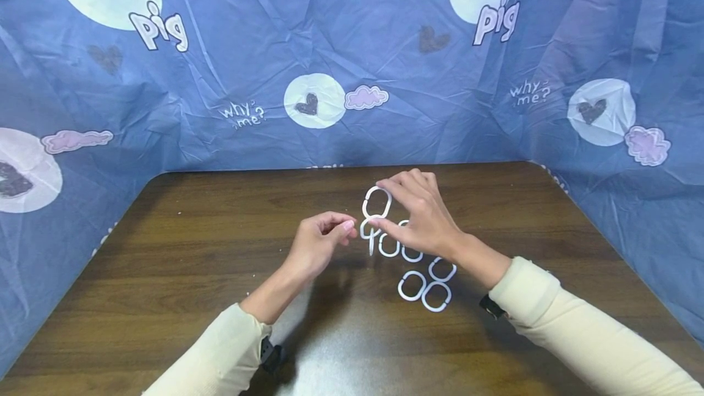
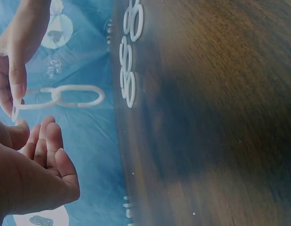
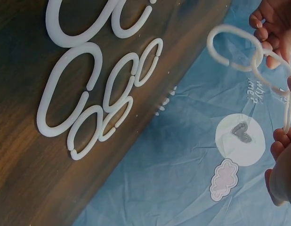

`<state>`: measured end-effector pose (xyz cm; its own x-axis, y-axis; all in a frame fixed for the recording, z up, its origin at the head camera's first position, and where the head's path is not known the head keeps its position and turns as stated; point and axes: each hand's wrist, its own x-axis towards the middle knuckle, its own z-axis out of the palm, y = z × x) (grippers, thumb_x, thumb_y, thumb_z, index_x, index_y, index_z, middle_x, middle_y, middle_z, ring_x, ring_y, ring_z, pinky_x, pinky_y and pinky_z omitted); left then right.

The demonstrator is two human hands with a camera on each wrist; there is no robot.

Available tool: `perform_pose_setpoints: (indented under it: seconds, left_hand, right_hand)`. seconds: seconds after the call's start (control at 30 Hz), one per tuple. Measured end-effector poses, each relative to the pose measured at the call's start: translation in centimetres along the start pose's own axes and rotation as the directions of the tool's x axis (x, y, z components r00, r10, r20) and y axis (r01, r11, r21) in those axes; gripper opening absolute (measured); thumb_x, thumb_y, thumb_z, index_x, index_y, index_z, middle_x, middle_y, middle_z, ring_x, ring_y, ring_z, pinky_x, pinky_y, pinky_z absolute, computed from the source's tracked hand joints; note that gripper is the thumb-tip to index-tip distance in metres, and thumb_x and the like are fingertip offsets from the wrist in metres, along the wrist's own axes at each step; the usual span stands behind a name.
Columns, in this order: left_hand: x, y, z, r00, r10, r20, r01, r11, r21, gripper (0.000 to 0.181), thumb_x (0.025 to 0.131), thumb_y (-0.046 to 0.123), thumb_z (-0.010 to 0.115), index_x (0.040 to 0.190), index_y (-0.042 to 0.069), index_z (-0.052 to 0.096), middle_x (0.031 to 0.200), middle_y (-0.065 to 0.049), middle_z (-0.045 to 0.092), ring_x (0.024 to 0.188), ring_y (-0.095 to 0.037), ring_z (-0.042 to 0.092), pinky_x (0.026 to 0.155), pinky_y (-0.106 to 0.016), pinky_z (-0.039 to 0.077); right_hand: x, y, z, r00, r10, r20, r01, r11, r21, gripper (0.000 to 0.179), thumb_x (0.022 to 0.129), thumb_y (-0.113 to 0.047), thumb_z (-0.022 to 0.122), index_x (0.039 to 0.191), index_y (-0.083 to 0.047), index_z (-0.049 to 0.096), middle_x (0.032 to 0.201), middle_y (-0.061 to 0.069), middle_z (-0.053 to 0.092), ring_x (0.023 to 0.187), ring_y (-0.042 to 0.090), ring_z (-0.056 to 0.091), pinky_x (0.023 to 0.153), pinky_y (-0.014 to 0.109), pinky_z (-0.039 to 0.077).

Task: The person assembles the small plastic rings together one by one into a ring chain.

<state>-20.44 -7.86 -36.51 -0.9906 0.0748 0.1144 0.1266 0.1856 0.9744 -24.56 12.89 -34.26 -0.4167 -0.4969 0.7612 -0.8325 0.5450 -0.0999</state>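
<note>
My right hand (image 1: 420, 216) pinches a short chain of white plastic C-shaped links (image 2: 79, 87) between thumb and fingers, raised above the table. In the head view one link stands above the others and one hangs edge-on below. Just left of the chain is my left hand (image 1: 321, 240), its fingers loosely bent. The left wrist view shows a gap between that thumb and the fingers (image 2: 53, 136), with nothing in it. Whether its fingertips brush the chain, I cannot tell. Several more white links (image 3: 40, 117) lie on the table beneath and beside my right hand, which partly covers them.
The brown wood-grain table (image 1: 220, 249) has rounded far corners. A blue printed cloth (image 1: 352, 29) hangs behind it and along its sides. Small white specks dot the tabletop. Dark bands sit at both wrists, below pale sleeves (image 1: 225, 347).
</note>
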Motion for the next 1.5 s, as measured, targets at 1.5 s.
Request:
perform_pose_setpoints:
  seconds: [1.5]
  left_hand:
    - [0.5,0.9,-0.4,0.988,-0.016,-0.151,-0.013,0.982,-0.190,0.017,0.096,0.007,0.057,0.098,-0.008,0.064,0.085,-0.004,0.065,0.073,-0.007,0.058,0.076,-0.025,0.051]
  right_hand:
    - [-1.8,0.6,-0.5,0.989,0.133,0.066,-0.143,0.969,0.199,0.032,0.073,-0.007,0.082,0.100,-0.006,0.065,0.093,0.001,0.063,0.089,0.020,0.051,0.084,0.038,0.036]
